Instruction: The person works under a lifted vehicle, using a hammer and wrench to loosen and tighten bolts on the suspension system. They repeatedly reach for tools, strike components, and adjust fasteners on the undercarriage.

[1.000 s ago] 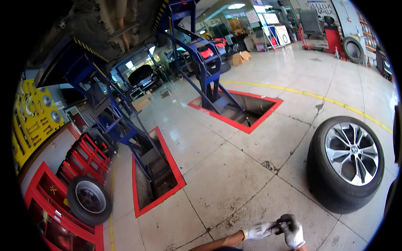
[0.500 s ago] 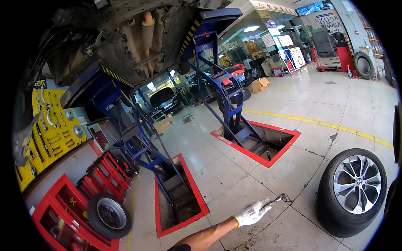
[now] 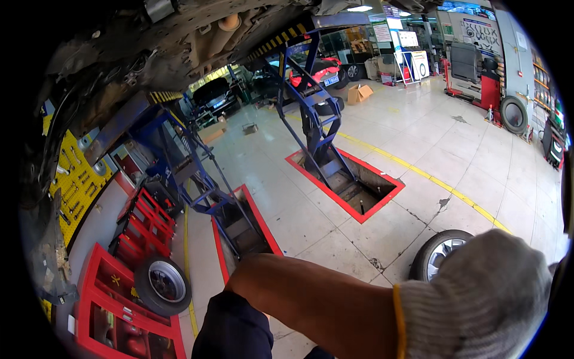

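Note:
My left hand (image 3: 478, 293), in a pale knitted work glove with a yellow cuff edge, is raised close in front at the lower right. Its back shows. The fingers are hidden or blurred, so what they hold, if anything, cannot be seen. The bare forearm runs across from a dark sleeve (image 3: 230, 329) at the bottom. Behind the glove, partly covered by it, a wheel with a silver spoked rim (image 3: 421, 254) lies tilted on the floor. Overhead hangs the underside of a raised car (image 3: 179, 51). My right hand is out of view.
Blue scissor lift legs (image 3: 323, 125) rise from red-framed floor pits (image 3: 371, 215). Another wheel (image 3: 161, 287) leans against a red cabinet (image 3: 89, 287) at left, below a yellow tool board (image 3: 78, 182). A cardboard box (image 3: 359, 94) and parked cars stand farther back.
My left hand has come up from low over the floor, close to the view. The small metal tool it held is no longer visible. The view has shifted, and the glove now covers part of the wheel.

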